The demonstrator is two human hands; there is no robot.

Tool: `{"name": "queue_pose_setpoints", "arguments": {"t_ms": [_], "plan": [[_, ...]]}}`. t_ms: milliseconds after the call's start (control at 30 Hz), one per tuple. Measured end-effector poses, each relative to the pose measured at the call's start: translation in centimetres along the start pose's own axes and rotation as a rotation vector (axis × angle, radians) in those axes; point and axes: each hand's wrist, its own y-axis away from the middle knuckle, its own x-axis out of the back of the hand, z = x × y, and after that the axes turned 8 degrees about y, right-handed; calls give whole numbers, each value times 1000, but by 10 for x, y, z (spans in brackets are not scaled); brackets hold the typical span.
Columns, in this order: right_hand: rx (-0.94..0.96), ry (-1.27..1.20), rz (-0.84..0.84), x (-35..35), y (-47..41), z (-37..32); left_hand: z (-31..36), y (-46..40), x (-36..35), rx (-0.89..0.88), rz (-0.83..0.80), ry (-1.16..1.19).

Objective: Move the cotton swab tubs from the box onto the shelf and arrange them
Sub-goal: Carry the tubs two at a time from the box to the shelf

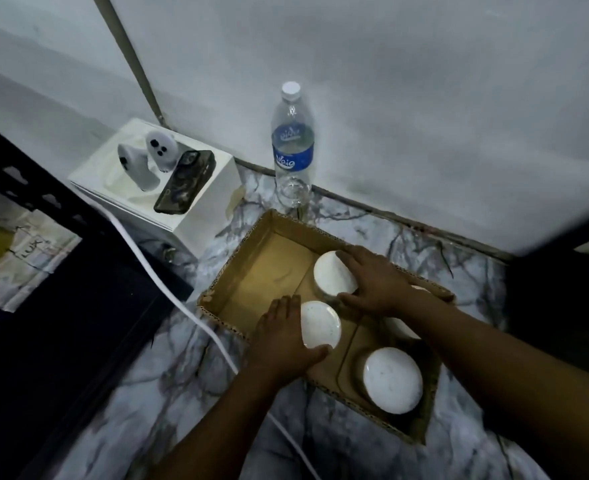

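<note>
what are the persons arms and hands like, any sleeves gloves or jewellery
Both arms are bare as far as the frame shows, with no sleeves in view. The left hand and right hand wear no gloves, and no rings, watch or bracelets are visible in this dim light.

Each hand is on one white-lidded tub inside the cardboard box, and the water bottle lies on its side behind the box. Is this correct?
Not quite. The head view shows the water bottle standing upright behind the cardboard box. The rest holds: left hand and right hand each grip a white-lidded tub.

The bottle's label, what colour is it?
Blue with white writing, on the clear water bottle's label, seen in the head view.
</note>
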Motion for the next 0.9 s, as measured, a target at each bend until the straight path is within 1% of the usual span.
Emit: {"name": "queue_pose_setpoints", "arguments": {"t_ms": [100, 233, 367, 533, 633, 800, 900], "plan": [[90, 73, 2, -7, -8, 0, -1, -2, -11, -9, -4, 14], [157, 110, -68, -11, -22, -4, 0, -5, -21, -55, 41, -35], [161, 128, -87, -14, -32, -5, -2, -5, -27, -68, 60, -79], [129, 137, -35, -21, -33, -3, -4, -7, -30, -52, 60, -97], [87, 87, -36, -25, -23, -1, -5, -10, -28, -28, 73, -98], [21, -65, -84, -35, -9, 4, -8, -14, -27, 2, 68, -90], [-49, -215, -15, -35, 1, 0, -6, -15, -22, 28, 81, 91]]}}
